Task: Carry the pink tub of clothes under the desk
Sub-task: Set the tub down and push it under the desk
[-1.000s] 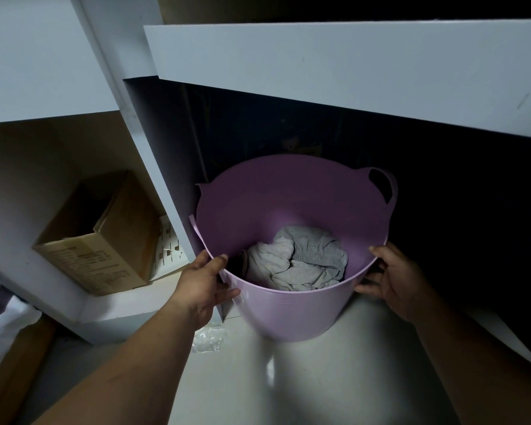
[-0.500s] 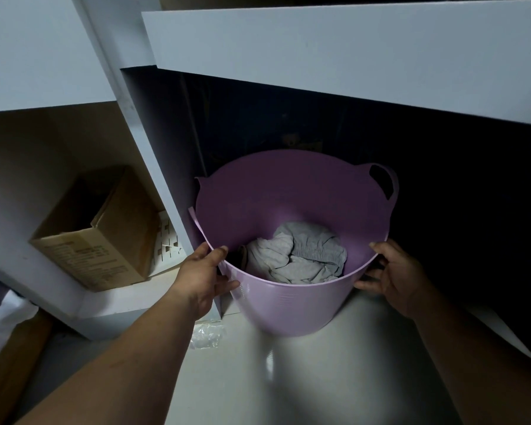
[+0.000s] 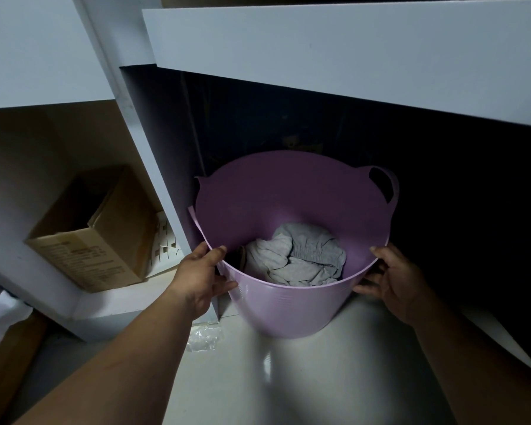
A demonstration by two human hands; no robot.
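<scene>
The pink tub [image 3: 288, 305] stands on the pale floor at the mouth of the dark space under the white desk [image 3: 344, 59]. Crumpled grey clothes [image 3: 298, 256] lie in its bottom. My left hand [image 3: 201, 279] grips the near left rim, thumb over the edge. On the near right side my right hand [image 3: 393, 282] holds the rim and wall. A loop handle [image 3: 387, 185] sticks up at the tub's far right.
The desk's white side panel [image 3: 154, 167] stands just left of the tub. Left of it, a low shelf holds a cardboard box [image 3: 95, 237] and a white patterned piece [image 3: 164, 240]. A scrap of clear plastic [image 3: 204, 337] lies on the floor.
The tub has slid slightly farther in under the desk, and both hands have moved with it, keeping their grip.
</scene>
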